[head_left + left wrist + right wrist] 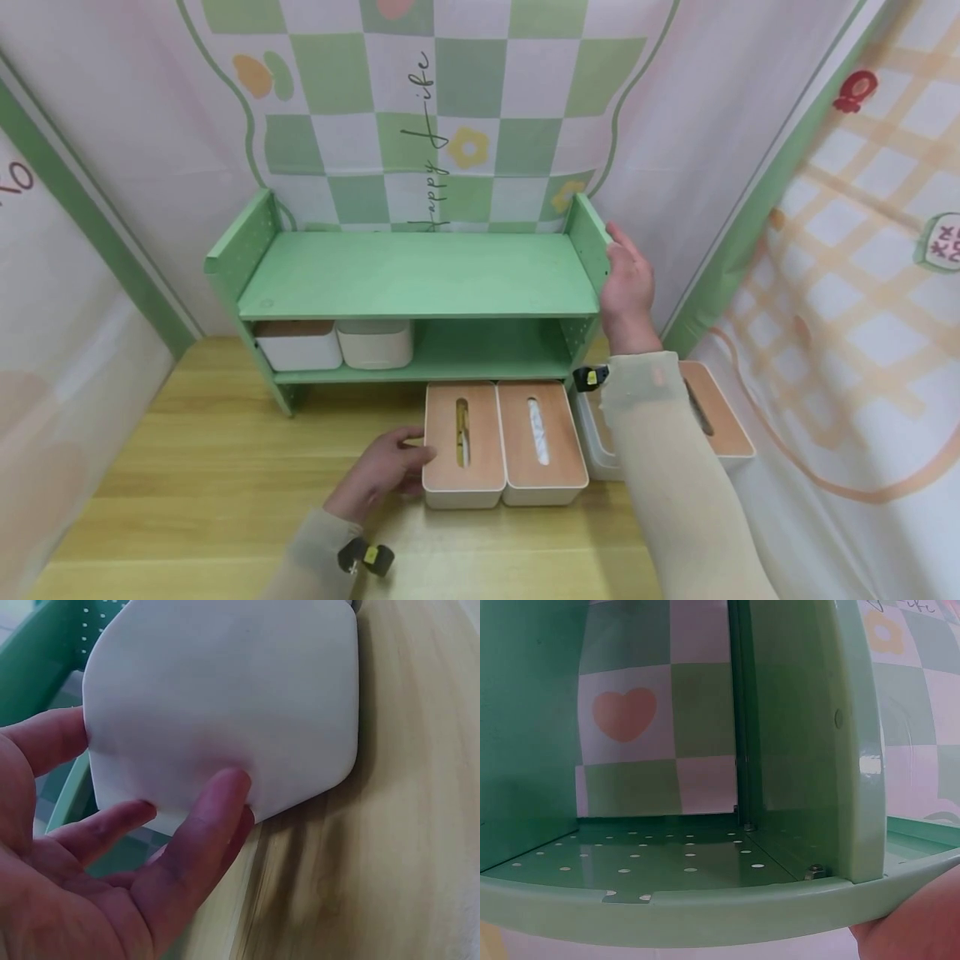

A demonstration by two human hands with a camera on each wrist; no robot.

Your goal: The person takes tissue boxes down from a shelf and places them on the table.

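Note:
My left hand (386, 467) touches the left side of a white tissue box with a wood-coloured lid (483, 433). In the left wrist view, its extended fingers and thumb lie against the box's plain white wall (225, 697). A second tissue box (558, 425), white tissue showing in its slot, stands right beside the first. My right hand (628, 283) rests against the outer side of the right end panel of a green two-tier shelf (420, 275). Only a bit of that hand (911, 926) shows at the panel's edge in the right wrist view.
Two white containers, one brown-topped (300, 348) and one pale (375, 346), sit in the shelf's lower tier at left. Beyond my right forearm, partly hidden, are another wood-lidded box (723, 408) and a pale container (596, 442). Everything stands on a wooden table (187, 475) with patterned curtains around.

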